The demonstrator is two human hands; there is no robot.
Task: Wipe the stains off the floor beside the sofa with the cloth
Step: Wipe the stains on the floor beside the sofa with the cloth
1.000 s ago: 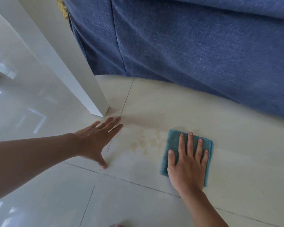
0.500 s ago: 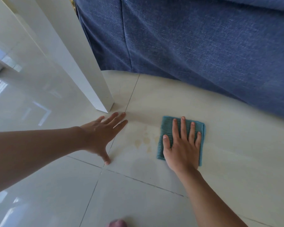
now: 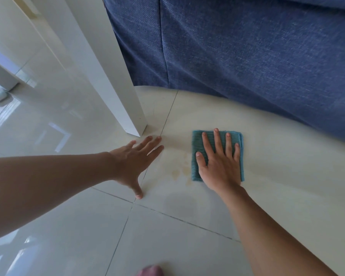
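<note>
A folded teal cloth (image 3: 196, 148) lies flat on the cream tiled floor (image 3: 287, 176) in front of the blue sofa (image 3: 247, 56). My right hand (image 3: 219, 164) presses on it palm down, fingers spread, covering most of it. Faint yellowish stains (image 3: 179, 170) show on the tile just left of the cloth, between my hands. My left hand (image 3: 135, 160) rests flat on the floor, fingers apart, holding nothing, near a tile joint.
A white table leg (image 3: 126, 108) stands on the floor just beyond my left fingertips, beside the sofa's corner. Glossy tiles (image 3: 48, 136) with window reflections stretch to the left. A blurred bit of skin (image 3: 150, 270) shows at the bottom edge.
My right hand has slid the cloth to the left and slightly away from me, over part of the stains. The left hand has stayed planted on the floor.
</note>
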